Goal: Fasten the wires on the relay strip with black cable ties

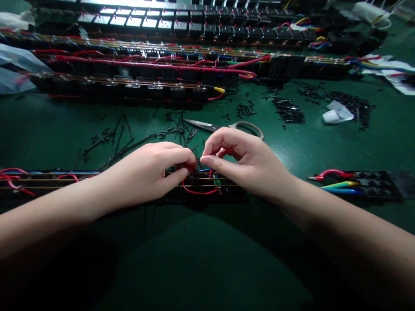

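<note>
A long black wiring strip (228, 196) with thin brass rails lies across the table in front of me. My left hand (162, 168) rests over it, thumb and fingers pinched together at the rails; whatever they hold is hidden. Just to its right, my right hand (246, 162) hovers above the strip with thumb and forefinger closed, and anything between them is too small to name. Below and between the hands, a red wire (201, 193) loops to a small green circuit board (217, 183). Scissors (212, 127) lie right behind the right hand.
Black cable ties (118, 147) are strewn behind the left hand. More black clippings (288, 110) and a crumpled white wrapper (337, 113) lie at the right. Several similar wired strips (155, 67) fill the back. Thick coloured wires (343, 185) leave the strip's right end.
</note>
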`<state>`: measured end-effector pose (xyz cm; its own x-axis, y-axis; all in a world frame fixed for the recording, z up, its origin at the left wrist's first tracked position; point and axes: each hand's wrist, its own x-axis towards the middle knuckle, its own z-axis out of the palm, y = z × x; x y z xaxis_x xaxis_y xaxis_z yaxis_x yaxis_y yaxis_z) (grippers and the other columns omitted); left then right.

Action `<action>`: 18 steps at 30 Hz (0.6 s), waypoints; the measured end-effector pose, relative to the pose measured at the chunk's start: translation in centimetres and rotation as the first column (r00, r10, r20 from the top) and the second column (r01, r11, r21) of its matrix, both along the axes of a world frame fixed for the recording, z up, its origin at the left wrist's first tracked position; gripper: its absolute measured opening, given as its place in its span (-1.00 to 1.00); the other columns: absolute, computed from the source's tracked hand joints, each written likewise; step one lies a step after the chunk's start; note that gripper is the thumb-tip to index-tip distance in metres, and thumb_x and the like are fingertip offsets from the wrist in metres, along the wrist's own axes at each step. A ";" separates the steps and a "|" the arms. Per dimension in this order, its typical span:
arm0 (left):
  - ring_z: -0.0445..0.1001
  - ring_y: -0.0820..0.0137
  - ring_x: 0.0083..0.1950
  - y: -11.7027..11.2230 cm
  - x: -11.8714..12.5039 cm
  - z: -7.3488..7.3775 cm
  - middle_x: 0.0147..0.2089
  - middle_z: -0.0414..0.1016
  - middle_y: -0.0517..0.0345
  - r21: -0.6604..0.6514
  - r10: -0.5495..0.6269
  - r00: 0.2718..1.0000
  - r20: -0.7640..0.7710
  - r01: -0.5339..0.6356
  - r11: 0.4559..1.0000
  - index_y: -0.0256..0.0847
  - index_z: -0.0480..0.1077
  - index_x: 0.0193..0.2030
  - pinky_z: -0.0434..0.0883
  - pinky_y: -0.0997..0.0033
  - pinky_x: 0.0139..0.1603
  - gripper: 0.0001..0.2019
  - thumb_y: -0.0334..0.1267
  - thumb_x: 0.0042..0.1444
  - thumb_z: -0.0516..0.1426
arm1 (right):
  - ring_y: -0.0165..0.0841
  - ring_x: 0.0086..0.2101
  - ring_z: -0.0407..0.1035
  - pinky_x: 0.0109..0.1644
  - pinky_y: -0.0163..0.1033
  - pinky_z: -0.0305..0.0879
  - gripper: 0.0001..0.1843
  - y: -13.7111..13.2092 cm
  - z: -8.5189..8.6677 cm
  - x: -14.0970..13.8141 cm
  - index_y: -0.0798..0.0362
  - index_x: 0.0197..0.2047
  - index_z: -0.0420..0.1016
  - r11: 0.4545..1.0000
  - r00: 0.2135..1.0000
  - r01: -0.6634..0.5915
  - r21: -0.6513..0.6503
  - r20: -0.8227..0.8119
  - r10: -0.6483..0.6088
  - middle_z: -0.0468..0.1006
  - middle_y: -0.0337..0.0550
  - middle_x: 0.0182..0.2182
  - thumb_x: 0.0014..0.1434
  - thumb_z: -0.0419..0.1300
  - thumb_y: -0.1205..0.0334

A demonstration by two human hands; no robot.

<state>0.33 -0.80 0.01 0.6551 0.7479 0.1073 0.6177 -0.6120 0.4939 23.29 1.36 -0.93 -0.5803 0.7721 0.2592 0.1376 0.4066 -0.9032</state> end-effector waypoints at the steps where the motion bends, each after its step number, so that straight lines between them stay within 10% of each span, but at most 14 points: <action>1: 0.57 0.42 -0.22 0.0 0.0 0.0 -0.22 0.63 0.18 -0.013 0.004 1.000 0.001 -0.004 1.000 -0.18 0.56 -0.17 0.39 0.49 -0.22 -0.80 -0.31 0.30 0.08 | -0.43 -0.30 0.41 -0.24 -0.29 0.36 -0.84 -0.1 0.0 0.0 0.09 -0.26 0.46 1.000 1.000 -0.002 -0.006 0.002 0.002 0.52 -0.23 -0.31 0.29 0.34 0.22; 18: 0.56 0.44 -0.17 -0.5 0.0 0.1 -0.18 0.59 0.20 -0.027 0.008 0.995 0.104 -0.005 1.000 -0.16 0.53 -0.18 0.44 0.47 -0.12 -0.87 -0.31 0.30 0.13 | -0.48 -0.42 0.36 -0.37 -0.30 0.27 -0.89 -0.7 0.6 -0.1 0.05 -0.27 0.41 0.989 0.993 0.095 -0.113 -0.058 -0.102 0.45 -0.31 -0.43 0.29 0.28 0.30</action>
<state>0.32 -1.26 0.16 0.6366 0.7556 0.1542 0.5661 -0.5936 0.5720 23.21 0.70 -0.29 -0.4849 0.8506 0.2034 0.1126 0.2913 -0.9500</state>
